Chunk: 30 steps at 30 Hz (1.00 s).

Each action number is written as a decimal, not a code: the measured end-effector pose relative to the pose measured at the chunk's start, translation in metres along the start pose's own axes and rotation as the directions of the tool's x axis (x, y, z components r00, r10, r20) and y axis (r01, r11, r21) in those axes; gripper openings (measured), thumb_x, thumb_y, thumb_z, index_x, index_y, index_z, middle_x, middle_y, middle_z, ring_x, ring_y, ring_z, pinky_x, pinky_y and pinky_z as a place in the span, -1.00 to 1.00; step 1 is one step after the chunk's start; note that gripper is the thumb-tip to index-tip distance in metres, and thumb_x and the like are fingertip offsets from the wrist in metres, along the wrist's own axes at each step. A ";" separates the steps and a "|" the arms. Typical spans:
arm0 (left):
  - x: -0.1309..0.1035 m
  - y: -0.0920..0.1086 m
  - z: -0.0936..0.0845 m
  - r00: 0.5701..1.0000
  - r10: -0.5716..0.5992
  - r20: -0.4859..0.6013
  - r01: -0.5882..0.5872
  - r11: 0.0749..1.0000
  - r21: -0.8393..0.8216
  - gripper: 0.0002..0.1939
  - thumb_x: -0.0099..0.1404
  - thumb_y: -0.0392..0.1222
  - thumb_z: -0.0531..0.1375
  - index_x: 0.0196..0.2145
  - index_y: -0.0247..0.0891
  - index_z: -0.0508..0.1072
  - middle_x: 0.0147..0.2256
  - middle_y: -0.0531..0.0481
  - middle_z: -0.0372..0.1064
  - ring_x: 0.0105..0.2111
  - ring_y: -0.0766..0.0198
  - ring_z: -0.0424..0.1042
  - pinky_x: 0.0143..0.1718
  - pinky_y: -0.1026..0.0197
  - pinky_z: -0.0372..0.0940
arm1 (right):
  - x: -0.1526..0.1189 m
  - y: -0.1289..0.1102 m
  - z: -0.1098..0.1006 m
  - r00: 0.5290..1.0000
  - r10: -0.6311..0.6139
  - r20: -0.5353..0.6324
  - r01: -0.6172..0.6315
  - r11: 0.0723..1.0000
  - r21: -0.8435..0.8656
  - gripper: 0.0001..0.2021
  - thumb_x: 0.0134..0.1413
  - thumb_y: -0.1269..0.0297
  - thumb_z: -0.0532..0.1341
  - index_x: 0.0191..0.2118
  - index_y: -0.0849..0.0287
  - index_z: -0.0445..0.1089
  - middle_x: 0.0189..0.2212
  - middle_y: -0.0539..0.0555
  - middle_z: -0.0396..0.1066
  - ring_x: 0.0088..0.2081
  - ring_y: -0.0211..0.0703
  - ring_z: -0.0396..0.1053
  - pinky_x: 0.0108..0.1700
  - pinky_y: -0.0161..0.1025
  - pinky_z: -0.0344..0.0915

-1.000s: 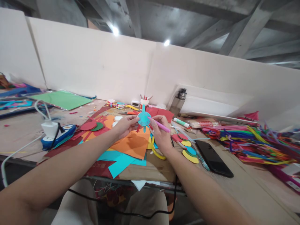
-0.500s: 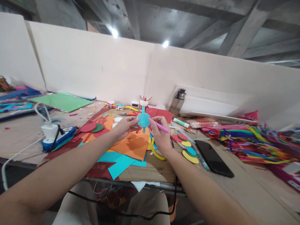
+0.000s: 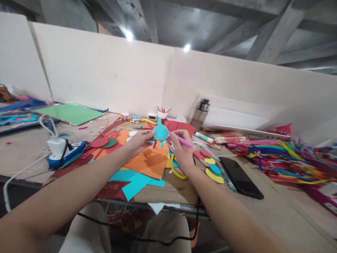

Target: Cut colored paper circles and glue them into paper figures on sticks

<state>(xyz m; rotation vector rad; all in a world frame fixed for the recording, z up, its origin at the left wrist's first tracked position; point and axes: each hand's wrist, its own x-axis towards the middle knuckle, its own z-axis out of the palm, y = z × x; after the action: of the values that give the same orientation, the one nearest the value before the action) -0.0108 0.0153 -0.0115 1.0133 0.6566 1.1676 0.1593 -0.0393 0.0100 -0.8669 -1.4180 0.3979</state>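
Observation:
Between finger and thumb, my left hand (image 3: 140,141) holds the left edge of a round blue paper piece (image 3: 160,133). Paper strips stick out above and below the disc, and pen marks run around its face. A pink pen (image 3: 183,141) is gripped in my right hand (image 3: 181,149), its tip close to the disc's right edge. Beneath the hands lie orange paper (image 3: 151,163) and blue paper (image 3: 135,187). Coloured paper circles (image 3: 213,175) lie right of my right wrist.
A black phone (image 3: 240,177) and a pile of pipe cleaners (image 3: 279,158) are on the right. Behind stand a bottle (image 3: 200,115) and a cup of pens (image 3: 162,115). A blue power strip (image 3: 65,154), a glue stick (image 3: 204,137) and green paper (image 3: 71,113) also show.
The blue disc has tilted slightly and its top strip leans more to the left. My right hand and the pen have shifted slightly right, away from the disc's middle.

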 end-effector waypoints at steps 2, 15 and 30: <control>0.000 -0.001 0.000 1.000 -0.005 0.005 0.005 1.000 0.000 -0.54 -0.12 0.01 0.48 -0.33 -0.33 0.53 -0.37 -0.02 0.45 -0.41 0.37 0.40 -0.40 0.32 0.25 | 0.000 0.002 0.000 1.000 0.010 0.012 -0.010 1.000 0.013 -0.81 0.15 0.13 0.23 -0.31 0.14 0.32 -0.40 -0.01 0.38 -0.34 -0.20 0.38 -0.27 -0.23 0.35; 0.002 -0.002 -0.002 1.000 0.016 0.011 -0.016 1.000 0.018 -0.57 -0.09 -0.02 0.47 -0.33 -0.33 0.53 -0.39 -0.03 0.47 -0.41 0.36 0.44 -0.41 0.33 0.26 | 0.000 0.003 0.000 1.000 -0.019 0.022 0.020 0.997 -0.077 -0.79 0.15 0.10 0.23 -0.32 0.14 0.33 -0.40 0.00 0.39 -0.34 -0.21 0.35 -0.27 -0.24 0.31; 0.002 -0.004 -0.002 0.999 0.030 -0.010 -0.030 0.998 0.048 -0.53 -0.16 0.01 0.49 -0.33 -0.31 0.55 -0.37 -0.04 0.50 -0.41 0.37 0.44 -0.45 0.36 0.25 | -0.003 0.005 0.000 0.991 -0.067 0.118 0.079 0.993 -0.093 -0.83 0.15 0.16 0.22 -0.26 0.13 0.30 -0.40 -0.02 0.35 -0.38 -0.23 0.30 -0.31 -0.25 0.26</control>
<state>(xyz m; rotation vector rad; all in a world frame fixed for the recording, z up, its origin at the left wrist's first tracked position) -0.0101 0.0180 -0.0158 1.0606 0.6825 1.1893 0.1603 -0.0380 0.0038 -0.8795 -1.5818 0.3292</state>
